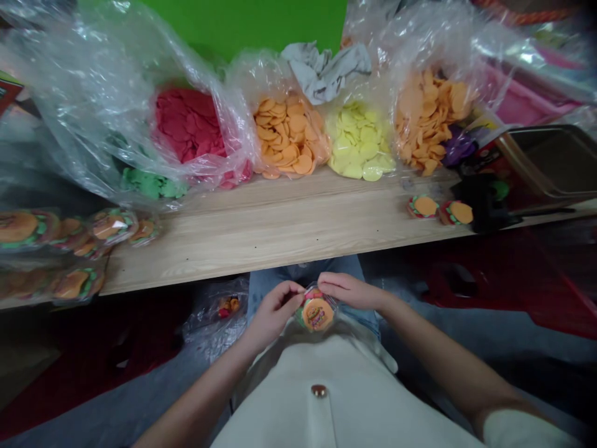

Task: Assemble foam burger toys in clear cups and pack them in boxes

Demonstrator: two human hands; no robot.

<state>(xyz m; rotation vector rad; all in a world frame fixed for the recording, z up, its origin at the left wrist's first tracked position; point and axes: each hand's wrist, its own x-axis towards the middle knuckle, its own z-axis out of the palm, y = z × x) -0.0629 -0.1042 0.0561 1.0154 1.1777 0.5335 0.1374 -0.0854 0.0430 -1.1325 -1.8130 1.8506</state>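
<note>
Your left hand [276, 306] is nearly closed, thumb and finger pinching the upper left edge of the wrapped burger [318, 315] at the lower centre of the frame, over your lap. Your right hand [344, 290] has its fingers drawn together at the upper right edge; it seems to pinch there too. Whether this wrapper is sealed, you cannot tell from here.

Judging by the packed burgers [112, 225] at the left of the frame, several are done. Two stacked burgers [424, 206] at the right look assembled; whether they are wrapped is unclear. Plenty of loose red pieces [189, 124], orange pieces [285, 134], yellow pieces [360, 142] and green pieces [153, 183] remain in bags across the upper frame, so much appears left.
</note>
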